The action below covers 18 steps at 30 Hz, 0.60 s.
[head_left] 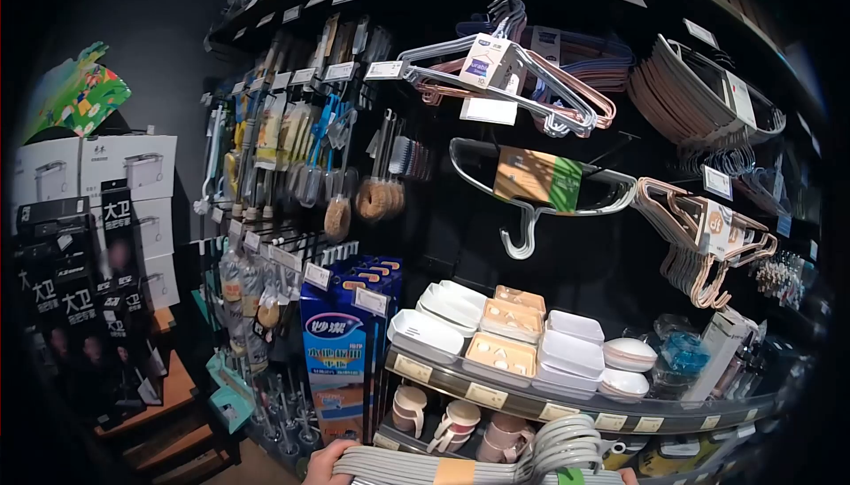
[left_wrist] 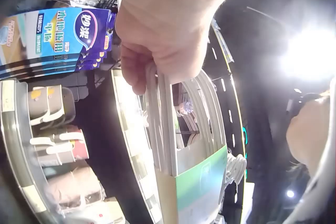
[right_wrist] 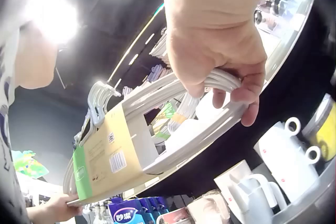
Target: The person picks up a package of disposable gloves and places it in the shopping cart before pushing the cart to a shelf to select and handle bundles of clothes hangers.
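Note:
A bundle of grey-white clothes hangers (head_left: 398, 465) spans the bottom of the head view, its hooks bunched upward near the middle. My left hand (left_wrist: 163, 45) grips one end of it, fingers curled round the stacked bars. At the opposite end, my right hand (right_wrist: 218, 50) holds the rounded corner with thumb and fingers wrapped round. Between the hands, a tan and green cardboard sleeve (right_wrist: 113, 155) with a barcode bands the hangers. Only a small part of the right hand (head_left: 629, 476) shows in the head view.
Ahead, a shelf (head_left: 505, 388) carries white and tan soap dishes (head_left: 500, 352), with mugs (head_left: 460, 419) below. More hanger packs (head_left: 513, 77) hang above, one with a similar tan-green sleeve (head_left: 537, 179). Brushes and blue packs (head_left: 332, 352) hang left, beside stacked boxes (head_left: 128, 166).

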Each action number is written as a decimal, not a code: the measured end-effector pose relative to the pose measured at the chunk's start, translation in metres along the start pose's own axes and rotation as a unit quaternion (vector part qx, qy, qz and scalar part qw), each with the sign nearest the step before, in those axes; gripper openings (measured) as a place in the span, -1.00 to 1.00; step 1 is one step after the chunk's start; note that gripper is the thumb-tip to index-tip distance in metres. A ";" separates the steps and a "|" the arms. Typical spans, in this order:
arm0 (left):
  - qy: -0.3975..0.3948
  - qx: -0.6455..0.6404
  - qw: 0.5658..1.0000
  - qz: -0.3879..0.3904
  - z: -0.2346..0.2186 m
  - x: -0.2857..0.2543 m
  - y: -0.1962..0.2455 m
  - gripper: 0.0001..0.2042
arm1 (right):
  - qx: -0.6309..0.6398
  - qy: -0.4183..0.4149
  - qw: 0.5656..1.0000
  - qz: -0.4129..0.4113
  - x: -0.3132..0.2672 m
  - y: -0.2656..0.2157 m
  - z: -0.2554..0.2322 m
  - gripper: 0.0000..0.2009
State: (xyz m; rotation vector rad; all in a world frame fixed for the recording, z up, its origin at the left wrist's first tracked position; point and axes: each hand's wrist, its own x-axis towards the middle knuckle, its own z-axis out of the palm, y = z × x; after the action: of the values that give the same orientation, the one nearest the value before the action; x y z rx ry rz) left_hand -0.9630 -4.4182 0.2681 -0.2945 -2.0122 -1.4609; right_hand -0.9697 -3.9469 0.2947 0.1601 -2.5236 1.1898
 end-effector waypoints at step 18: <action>-0.118 -0.294 0.939 -0.133 -0.109 0.071 -0.101 -0.53 | -0.135 0.097 0.986 -0.021 -0.014 -0.119 0.104 -0.79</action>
State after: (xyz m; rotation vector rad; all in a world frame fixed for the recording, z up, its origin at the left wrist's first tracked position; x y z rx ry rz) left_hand -1.0321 -4.5672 0.2531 -0.4761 -1.7928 -2.2871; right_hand -0.9543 -4.1037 0.3154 0.0268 -2.4641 0.7950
